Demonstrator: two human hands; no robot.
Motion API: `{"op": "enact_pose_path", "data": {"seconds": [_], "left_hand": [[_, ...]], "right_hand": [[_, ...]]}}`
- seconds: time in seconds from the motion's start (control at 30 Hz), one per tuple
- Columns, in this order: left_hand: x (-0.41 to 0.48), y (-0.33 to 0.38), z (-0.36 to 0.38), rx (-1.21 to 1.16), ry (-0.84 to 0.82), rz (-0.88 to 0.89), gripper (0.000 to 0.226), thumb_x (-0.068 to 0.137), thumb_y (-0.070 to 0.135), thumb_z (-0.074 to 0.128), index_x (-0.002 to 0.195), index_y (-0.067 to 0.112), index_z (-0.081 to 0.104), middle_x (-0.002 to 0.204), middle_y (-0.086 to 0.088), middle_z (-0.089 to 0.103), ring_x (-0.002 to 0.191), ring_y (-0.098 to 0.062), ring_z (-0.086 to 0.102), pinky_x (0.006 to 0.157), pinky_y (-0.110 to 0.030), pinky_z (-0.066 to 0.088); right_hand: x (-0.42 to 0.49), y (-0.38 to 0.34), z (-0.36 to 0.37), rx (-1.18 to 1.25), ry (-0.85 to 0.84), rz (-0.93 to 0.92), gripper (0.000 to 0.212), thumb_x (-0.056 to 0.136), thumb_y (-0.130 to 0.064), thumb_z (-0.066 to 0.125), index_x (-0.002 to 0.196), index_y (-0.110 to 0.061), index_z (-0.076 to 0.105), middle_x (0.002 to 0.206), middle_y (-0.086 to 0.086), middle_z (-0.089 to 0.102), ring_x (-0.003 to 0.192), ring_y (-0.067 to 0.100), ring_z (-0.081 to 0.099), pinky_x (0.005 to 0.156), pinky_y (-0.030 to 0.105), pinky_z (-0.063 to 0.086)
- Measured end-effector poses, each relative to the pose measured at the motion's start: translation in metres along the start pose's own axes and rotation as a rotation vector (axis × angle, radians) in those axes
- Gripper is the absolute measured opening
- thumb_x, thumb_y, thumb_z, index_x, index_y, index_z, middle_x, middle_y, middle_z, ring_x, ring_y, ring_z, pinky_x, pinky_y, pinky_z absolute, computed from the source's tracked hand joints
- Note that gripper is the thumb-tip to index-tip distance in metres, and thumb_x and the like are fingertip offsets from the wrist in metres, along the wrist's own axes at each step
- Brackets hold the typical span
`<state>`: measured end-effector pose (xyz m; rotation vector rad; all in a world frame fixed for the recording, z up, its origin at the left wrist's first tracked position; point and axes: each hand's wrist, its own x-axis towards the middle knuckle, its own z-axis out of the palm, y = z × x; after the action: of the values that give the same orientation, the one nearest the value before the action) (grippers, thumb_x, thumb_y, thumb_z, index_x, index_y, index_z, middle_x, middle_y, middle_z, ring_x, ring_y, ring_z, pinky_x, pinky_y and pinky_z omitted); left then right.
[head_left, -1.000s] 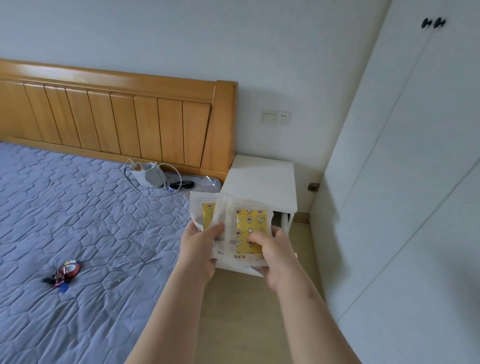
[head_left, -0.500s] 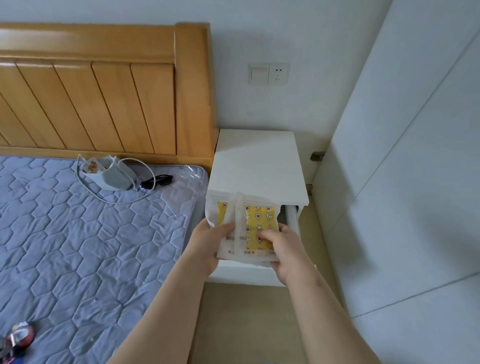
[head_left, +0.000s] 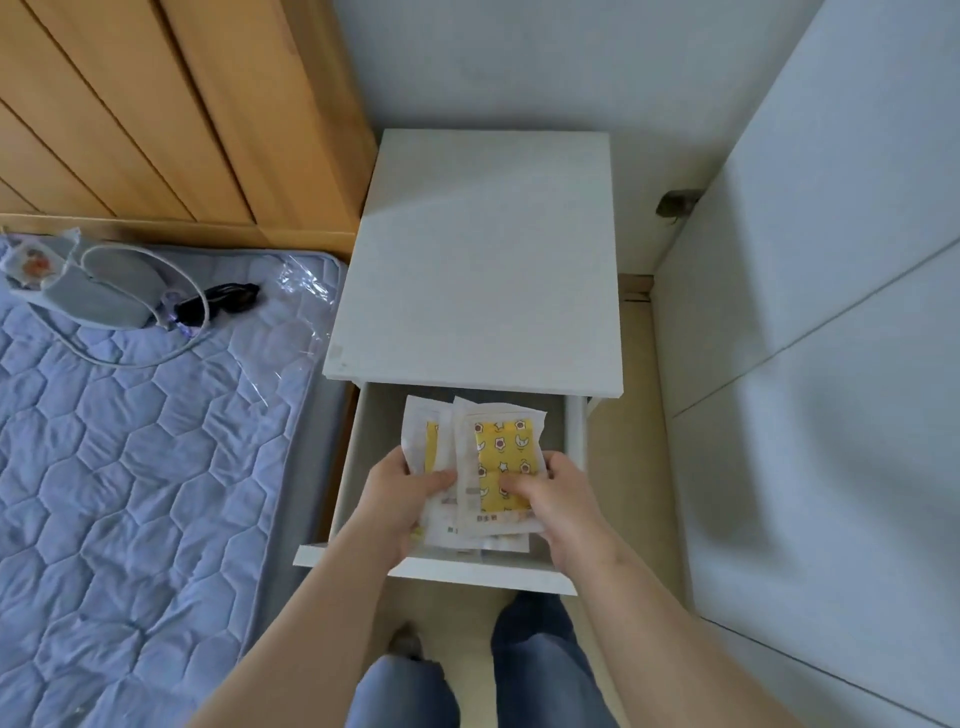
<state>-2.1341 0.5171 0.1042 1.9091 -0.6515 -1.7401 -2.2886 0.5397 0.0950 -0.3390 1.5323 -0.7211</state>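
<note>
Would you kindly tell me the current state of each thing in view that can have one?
Drawer: pulled open.
Packets: held in both hands, over the drawer.
Left hand: grips the packets.
Right hand: grips the packets.
Wardrobe doors: closed.

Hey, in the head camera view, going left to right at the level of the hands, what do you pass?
Mattress → left hand → yellow packets → right hand → wardrobe door.

Left hand (head_left: 410, 499) and right hand (head_left: 558, 506) bare; forearms (head_left: 332, 613) uncovered to frame edge; blue denim trousers (head_left: 540, 670).
</note>
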Motion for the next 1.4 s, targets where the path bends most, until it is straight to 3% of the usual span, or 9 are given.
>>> {"op": "enact_pose_path", "data": {"seconds": [0.27, 0.4, 0.53, 0.77, 0.93, 1.03, 1.17, 1.27, 1.4], "left_hand": [[0.092, -0.052, 0.023, 0.121, 0.013, -0.161, 0.021, 0.083, 0.0, 0.067, 0.096, 0.016, 0.064, 0.096, -0.005, 0.072, 0.092, -0.026, 0.068, 0.086, -0.049, 0.054], [0.137, -0.089, 0.022, 0.144, 0.042, -0.254, 0.021, 0.084, 0.0, 0.065, 0.098, 0.016, 0.063, 0.099, -0.006, 0.071, 0.095, -0.027, 0.067, 0.088, -0.049, 0.053], [0.174, -0.119, 0.027, 0.172, 0.064, -0.335, 0.024, 0.084, 0.006, 0.066, 0.103, 0.018, 0.06, 0.101, -0.005, 0.069, 0.097, -0.028, 0.064, 0.087, -0.052, 0.052], [0.198, -0.146, 0.04, 0.253, 0.053, -0.394, 0.033, 0.085, 0.011, 0.066, 0.117, 0.012, 0.057, 0.095, -0.002, 0.063, 0.09, -0.022, 0.06, 0.078, -0.034, 0.051], [0.203, -0.149, 0.052, 0.282, 0.033, -0.468, 0.046, 0.092, 0.011, 0.057, 0.135, 0.011, 0.043, 0.084, 0.004, 0.048, 0.074, -0.015, 0.047, 0.064, -0.027, 0.04], [0.208, -0.146, 0.052, 0.486, -0.006, -0.438, 0.042, 0.094, 0.014, 0.054, 0.134, 0.011, 0.042, 0.096, -0.003, 0.051, 0.066, -0.014, 0.046, 0.052, -0.021, 0.04], [0.211, -0.15, 0.041, 0.667, -0.034, -0.399, 0.043, 0.094, 0.017, 0.053, 0.136, 0.015, 0.043, 0.125, -0.009, 0.056, 0.091, -0.024, 0.054, 0.077, -0.03, 0.047], [0.211, -0.152, 0.033, 0.982, -0.132, -0.315, 0.03, 0.095, 0.023, 0.046, 0.125, 0.019, 0.049, 0.114, -0.005, 0.061, 0.089, -0.023, 0.054, 0.075, -0.028, 0.047], [0.215, -0.14, 0.024, 1.459, -0.175, -0.17, 0.028, 0.094, 0.03, 0.041, 0.118, 0.021, 0.054, 0.105, -0.004, 0.06, 0.099, -0.024, 0.054, 0.074, -0.031, 0.049]], "right_hand": [[0.091, 0.062, -0.006, -0.022, 0.074, 0.231, 0.027, 0.084, 0.004, 0.063, 0.104, -0.011, 0.054, 0.097, 0.002, 0.065, 0.076, 0.008, 0.06, 0.053, 0.016, 0.043], [0.132, 0.094, 0.002, -0.046, 0.138, 0.336, 0.028, 0.085, 0.003, 0.063, 0.11, -0.009, 0.055, 0.103, 0.005, 0.066, 0.08, 0.014, 0.062, 0.055, 0.019, 0.044], [0.162, 0.115, 0.003, -0.105, 0.163, 0.387, 0.02, 0.088, 0.0, 0.06, 0.101, -0.013, 0.053, 0.09, -0.001, 0.06, 0.073, 0.008, 0.055, 0.054, 0.018, 0.04], [0.191, 0.144, -0.002, -0.203, 0.223, 0.408, 0.024, 0.085, -0.001, 0.064, 0.103, -0.014, 0.055, 0.106, 0.007, 0.063, 0.099, 0.025, 0.062, 0.078, 0.033, 0.05], [0.201, 0.153, -0.005, -0.238, 0.247, 0.403, 0.023, 0.086, 0.003, 0.059, 0.1, -0.015, 0.054, 0.103, 0.007, 0.063, 0.094, 0.025, 0.06, 0.079, 0.034, 0.05], [0.205, 0.157, -0.007, -0.332, 0.274, 0.387, 0.017, 0.09, 0.0, 0.051, 0.1, -0.013, 0.056, 0.102, 0.008, 0.061, 0.089, 0.022, 0.056, 0.072, 0.029, 0.048], [0.204, 0.161, -0.012, -0.519, 0.29, 0.408, 0.019, 0.09, -0.006, 0.053, 0.107, -0.003, 0.06, 0.109, 0.013, 0.065, 0.098, 0.028, 0.059, 0.074, 0.03, 0.046], [0.201, 0.162, -0.011, -0.704, 0.308, 0.366, 0.031, 0.087, -0.008, 0.056, 0.117, -0.002, 0.051, 0.123, 0.016, 0.053, 0.111, 0.033, 0.053, 0.075, 0.027, 0.04], [0.201, 0.153, -0.004, -0.998, 0.243, 0.129, 0.06, 0.087, -0.029, 0.058, 0.141, -0.023, 0.031, 0.144, 0.007, 0.03, 0.128, 0.032, 0.035, 0.101, 0.042, 0.038]]}}
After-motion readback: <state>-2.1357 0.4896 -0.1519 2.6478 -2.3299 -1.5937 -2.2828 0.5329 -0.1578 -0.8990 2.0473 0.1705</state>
